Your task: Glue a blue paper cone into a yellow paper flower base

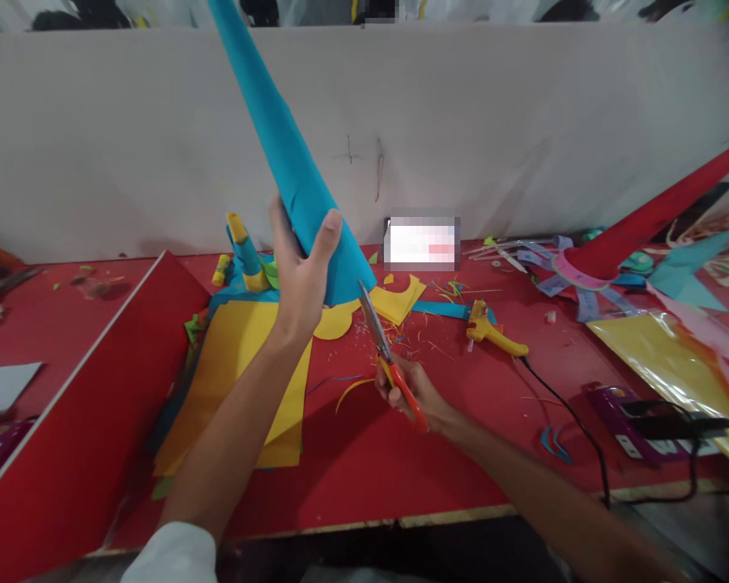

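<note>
A long blue paper cone (pixel 292 154) leans up to the left, its wide end low over the table. My left hand (pixel 304 267) is wrapped round it near that wide end, thumb on the front. In my right hand (pixel 410 389) are scissors (pixel 398 376) with orange handles, fingers closed on the grips. Their blades point up and left and reach the cone's lower rim; whether they are parted I cannot tell. Below the cone lie yellow sheets (pixel 243 356) and a yellow rounded piece (pixel 335 322). Paper snippets are scattered by the blades.
A yellow glue gun (pixel 492 330) with a black cord lies right of the scissors. Farther right are a red cone (pixel 656 214) and a purple box (pixel 637 425). A red divider (pixel 97 389) stands at left. At the back, a white wall (pixel 462 113) rises behind a blurred screen (pixel 422 243).
</note>
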`<state>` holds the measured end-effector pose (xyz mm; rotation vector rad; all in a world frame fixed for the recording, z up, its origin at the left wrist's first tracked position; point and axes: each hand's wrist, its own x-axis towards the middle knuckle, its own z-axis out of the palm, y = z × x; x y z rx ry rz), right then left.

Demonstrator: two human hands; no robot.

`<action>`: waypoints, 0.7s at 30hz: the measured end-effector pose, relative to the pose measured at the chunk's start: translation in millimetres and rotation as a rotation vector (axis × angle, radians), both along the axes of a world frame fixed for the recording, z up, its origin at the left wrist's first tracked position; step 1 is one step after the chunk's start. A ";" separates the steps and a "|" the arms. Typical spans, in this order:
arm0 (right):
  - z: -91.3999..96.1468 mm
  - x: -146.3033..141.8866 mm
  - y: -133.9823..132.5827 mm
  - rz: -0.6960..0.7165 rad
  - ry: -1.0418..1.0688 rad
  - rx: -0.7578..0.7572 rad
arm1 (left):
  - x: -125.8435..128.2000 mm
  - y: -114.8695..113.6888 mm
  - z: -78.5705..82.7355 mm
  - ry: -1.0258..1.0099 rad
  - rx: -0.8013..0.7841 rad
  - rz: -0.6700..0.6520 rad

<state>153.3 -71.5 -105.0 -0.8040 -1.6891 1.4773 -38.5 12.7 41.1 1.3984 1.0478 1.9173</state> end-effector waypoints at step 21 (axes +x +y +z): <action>7.9 -0.1 0.0 0.022 -0.040 0.002 | -1.5 8.8 -7.5 0.041 0.091 0.095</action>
